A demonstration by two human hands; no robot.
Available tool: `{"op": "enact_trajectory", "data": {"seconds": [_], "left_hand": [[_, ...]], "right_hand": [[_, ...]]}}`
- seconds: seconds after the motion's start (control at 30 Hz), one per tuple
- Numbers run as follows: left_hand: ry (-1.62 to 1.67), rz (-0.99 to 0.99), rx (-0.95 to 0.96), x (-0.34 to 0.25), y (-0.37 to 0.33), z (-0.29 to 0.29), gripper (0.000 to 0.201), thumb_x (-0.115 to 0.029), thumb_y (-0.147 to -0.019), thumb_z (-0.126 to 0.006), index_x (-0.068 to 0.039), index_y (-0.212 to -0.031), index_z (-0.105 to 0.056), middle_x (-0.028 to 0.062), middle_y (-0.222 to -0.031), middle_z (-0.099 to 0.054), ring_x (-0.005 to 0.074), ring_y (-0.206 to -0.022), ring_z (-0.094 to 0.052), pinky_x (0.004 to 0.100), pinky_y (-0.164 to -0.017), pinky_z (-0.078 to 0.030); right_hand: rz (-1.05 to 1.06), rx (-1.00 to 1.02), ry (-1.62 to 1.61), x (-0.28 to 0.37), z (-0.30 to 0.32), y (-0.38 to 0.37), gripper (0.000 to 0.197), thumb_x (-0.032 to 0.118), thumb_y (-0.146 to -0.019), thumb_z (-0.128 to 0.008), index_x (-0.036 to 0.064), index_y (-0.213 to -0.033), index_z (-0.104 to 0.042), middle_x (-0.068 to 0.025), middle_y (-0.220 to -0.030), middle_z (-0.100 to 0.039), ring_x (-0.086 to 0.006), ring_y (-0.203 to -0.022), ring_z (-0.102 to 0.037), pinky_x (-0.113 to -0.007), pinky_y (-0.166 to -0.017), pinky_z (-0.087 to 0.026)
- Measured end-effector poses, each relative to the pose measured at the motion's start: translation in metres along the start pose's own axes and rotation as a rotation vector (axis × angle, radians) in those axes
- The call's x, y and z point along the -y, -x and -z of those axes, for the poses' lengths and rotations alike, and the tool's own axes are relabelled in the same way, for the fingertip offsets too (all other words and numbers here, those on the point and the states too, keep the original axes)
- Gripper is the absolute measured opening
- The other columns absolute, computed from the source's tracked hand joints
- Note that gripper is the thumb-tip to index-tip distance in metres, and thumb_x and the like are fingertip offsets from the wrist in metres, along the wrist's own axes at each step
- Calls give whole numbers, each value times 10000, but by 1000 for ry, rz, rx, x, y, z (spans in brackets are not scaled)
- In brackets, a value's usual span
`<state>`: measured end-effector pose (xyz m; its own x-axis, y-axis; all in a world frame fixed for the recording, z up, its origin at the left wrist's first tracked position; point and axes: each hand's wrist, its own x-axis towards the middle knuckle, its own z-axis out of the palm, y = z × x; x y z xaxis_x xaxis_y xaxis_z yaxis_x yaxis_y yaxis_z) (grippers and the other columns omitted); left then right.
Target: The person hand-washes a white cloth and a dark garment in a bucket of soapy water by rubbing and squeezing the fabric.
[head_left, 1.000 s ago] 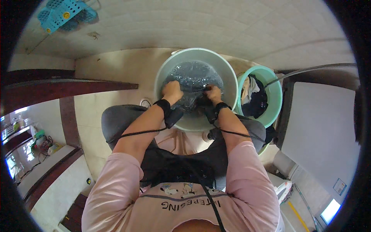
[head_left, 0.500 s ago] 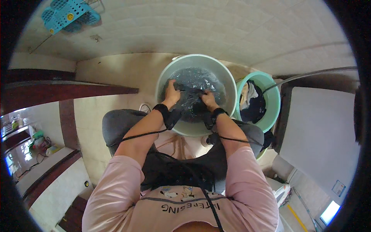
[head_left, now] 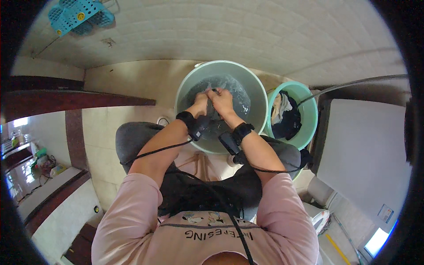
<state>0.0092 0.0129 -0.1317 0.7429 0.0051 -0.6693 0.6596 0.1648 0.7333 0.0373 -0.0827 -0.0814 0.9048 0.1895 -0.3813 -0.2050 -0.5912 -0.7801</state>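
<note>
Both my hands are gripping dark cloth [head_left: 212, 111] over the basin [head_left: 258, 95].

My left hand [head_left: 201, 103] and right hand [head_left: 222, 101] are meeting just off the basin's centre, toward eleven o'clock, fingers curling closed on the cloth; its edges are blending into the grey water [head_left: 240, 98], so I'm not quite telling how much is hanging under. I'm judging that good handling is calling for a firm, low, two-handed hold, so drips are falling inside the rim and my wrist straps [head_left: 242, 131] are staying dry. A teal bucket [head_left: 311, 115] of clothes is sitting at three o'clock.
</note>
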Motion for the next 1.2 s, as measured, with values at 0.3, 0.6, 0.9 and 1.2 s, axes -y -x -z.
{"op": "enact_trajectory", "data": {"seconds": [0.3, 0.6, 0.9, 1.2], "left_hand": [[-540, -141, -266, 1, 18, -12, 386, -285, -818, -356, 43, -891, -544, 238, -943, -554, 389, -913, -517, 454, -813, -383], [-1523, -90, 114, 34, 31, 10, 431, -136, -714, -551, -38, -1131, -508, 188, -1201, -443, 378, -1038, -464, 393, -826, -433], [-834, -273, -398, 44, -8, 24, 253, -27, -662, -560, -36, -909, -612, 195, -859, -596, 307, -839, -587, 352, -752, -463], [134, -52, -231, 54, -44, 42, 468, -393, -832, -397, -78, -1175, -437, 171, -1188, -424, 286, -1062, -444, 411, -847, -384]], "right_hand": [[-66, -49, 350, -64, 19, -25, 487, 473, -791, -459, 20, -883, -611, -221, -809, -597, -376, -810, -568, -427, -722, -435], [248, 452, 697, -138, -23, -3, 557, 155, -692, -559, 53, -1212, -384, -220, -1202, -434, -365, -1057, -463, -407, -881, -374], [-422, -88, 196, -131, 22, -26, 343, 151, -661, -563, 17, -976, -581, -175, -897, -609, -301, -804, -595, -358, -727, -468], [-529, 666, -992, 27, 30, 6, 208, 175, -725, -609, 42, -880, -571, -77, -817, -594, -193, -726, -581, -340, -651, -484]]}}
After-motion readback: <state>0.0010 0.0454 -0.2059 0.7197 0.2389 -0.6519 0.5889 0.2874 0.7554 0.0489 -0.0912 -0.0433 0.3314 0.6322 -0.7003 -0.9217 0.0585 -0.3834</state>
